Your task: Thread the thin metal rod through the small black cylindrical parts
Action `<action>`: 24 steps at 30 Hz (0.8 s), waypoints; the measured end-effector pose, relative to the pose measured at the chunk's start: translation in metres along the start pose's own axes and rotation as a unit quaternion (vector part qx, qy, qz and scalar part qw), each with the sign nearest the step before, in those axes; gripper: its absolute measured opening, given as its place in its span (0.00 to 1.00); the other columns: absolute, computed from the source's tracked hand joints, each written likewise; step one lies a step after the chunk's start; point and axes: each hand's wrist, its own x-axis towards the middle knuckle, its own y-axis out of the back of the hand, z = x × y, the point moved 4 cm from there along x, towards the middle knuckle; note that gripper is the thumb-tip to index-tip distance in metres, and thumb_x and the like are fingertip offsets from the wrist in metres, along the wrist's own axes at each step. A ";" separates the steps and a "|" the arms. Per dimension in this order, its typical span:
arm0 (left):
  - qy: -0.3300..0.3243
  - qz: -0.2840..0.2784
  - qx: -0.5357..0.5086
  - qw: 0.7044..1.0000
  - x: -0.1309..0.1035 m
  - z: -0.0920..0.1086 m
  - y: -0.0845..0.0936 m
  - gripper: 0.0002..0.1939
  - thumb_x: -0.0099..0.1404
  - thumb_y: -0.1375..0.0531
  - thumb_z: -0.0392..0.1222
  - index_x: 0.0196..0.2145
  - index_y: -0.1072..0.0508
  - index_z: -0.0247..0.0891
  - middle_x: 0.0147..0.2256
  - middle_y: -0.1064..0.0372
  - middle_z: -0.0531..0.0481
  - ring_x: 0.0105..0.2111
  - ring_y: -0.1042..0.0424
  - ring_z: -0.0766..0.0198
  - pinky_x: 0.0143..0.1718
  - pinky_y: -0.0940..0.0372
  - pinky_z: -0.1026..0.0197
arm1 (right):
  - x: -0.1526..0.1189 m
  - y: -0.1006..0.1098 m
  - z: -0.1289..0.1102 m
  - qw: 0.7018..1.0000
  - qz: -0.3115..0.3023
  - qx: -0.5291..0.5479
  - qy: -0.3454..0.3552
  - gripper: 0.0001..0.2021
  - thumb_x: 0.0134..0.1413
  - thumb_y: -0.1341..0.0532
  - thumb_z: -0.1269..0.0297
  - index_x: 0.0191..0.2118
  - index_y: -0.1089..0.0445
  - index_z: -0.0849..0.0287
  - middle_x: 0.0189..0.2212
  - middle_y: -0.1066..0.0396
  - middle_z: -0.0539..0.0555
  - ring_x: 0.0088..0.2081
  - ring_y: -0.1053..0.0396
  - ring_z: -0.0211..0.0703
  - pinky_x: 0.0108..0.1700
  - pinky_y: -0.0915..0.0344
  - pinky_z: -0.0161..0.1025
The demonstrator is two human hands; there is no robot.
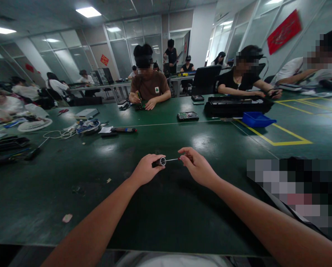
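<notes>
Nearest, at 8 o'clock from the hands, a pale scrap (67, 218) lies on the green desk (160, 218). At the centre, above the desk, is a short dark tube (159, 161), its bright-rimmed mouth turned toward 3 o'clock. The left grip (147, 170) is closed round it, fingers above and thumb below. The right grip (198, 168) pinches a driver (173, 160) by its red end, and the thin shaft points toward 9 o'clock, meeting the tube's mouth (how deep the tip sits, I cannot tell).

The tube looks light and stiff, probably a little slippery on its smooth round side, so the best hold should be round the barrel, clear of the mouth. The rim may be its more fragile part. The driver seems light and rigid, best taken by the handle.

Farther off, a dark pen-like tool (124, 130) lies between 10 and 11 o'clock, a blue tray (256, 119) at 2, a circuit board (187, 116) at 1. Beyond, at 12, sits a co-worker (152, 86) in brown.
</notes>
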 end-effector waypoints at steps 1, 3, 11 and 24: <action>0.000 0.003 -0.001 1.000 0.000 -0.001 0.000 0.21 0.62 0.35 0.39 0.53 0.26 0.45 0.43 0.26 0.50 0.43 0.31 0.58 0.46 0.38 0.55 | 0.000 0.000 -0.001 1.000 -0.001 0.001 0.007 0.10 0.62 0.45 0.62 0.48 0.34 0.55 0.33 0.28 0.52 0.33 0.31 0.43 0.36 0.36 0.41; 0.001 0.003 -0.001 1.000 0.000 -0.002 0.000 0.21 0.62 0.35 0.39 0.53 0.26 0.46 0.43 0.26 0.50 0.43 0.31 0.58 0.46 0.38 0.55 | -0.001 0.000 -0.001 1.000 0.004 0.004 0.009 0.09 0.61 0.44 0.63 0.45 0.33 0.55 0.33 0.29 0.51 0.34 0.31 0.43 0.37 0.36 0.41; 0.002 -0.004 0.002 1.000 -0.001 -0.002 0.001 0.21 0.62 0.35 0.40 0.53 0.27 0.46 0.43 0.26 0.50 0.43 0.31 0.58 0.47 0.38 0.54 | 0.000 -0.002 0.004 1.000 -0.001 0.014 -0.021 0.11 0.65 0.48 0.57 0.43 0.31 0.54 0.31 0.29 0.51 0.29 0.32 0.42 0.32 0.37 0.40; 0.000 -0.007 0.006 1.000 0.000 0.000 0.000 0.20 0.62 0.35 0.40 0.53 0.26 0.46 0.43 0.25 0.50 0.43 0.31 0.58 0.47 0.38 0.54 | 0.001 -0.003 0.003 0.999 -0.026 0.021 -0.038 0.16 0.66 0.50 0.55 0.38 0.28 0.55 0.28 0.30 0.51 0.27 0.33 0.41 0.29 0.39 0.39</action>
